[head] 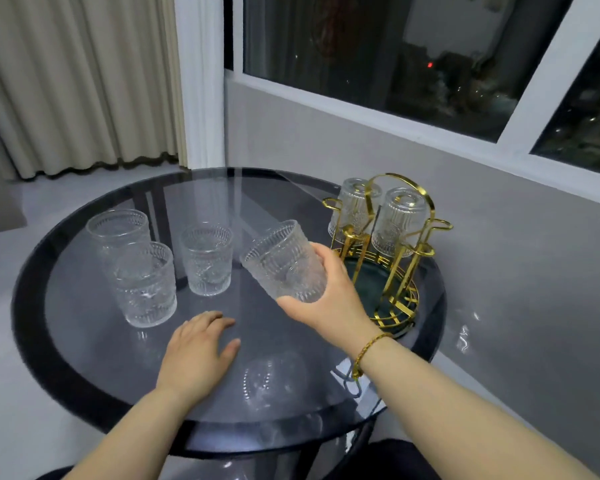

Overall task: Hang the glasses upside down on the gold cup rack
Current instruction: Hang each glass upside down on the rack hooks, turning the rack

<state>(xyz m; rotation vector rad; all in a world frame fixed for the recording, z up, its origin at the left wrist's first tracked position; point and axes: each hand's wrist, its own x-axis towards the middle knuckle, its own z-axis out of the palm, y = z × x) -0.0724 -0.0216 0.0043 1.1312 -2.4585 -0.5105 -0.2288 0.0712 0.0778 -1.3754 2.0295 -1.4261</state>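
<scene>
My right hand (329, 296) is raised off the surface, wrist bent, fingers and thumb wrapped around the base of a tilted glass (283, 259) whose open mouth leans up and away to the left of my palm. My left hand (198, 348) lies flat, palm down, fingers loosely spread, below and left of the right. Both forearms are bare.

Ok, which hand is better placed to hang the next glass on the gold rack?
Right. The right hand already grips a tilted glass just beside the gold rack, while the left hand lies flat and empty on the table, farther away.
</scene>
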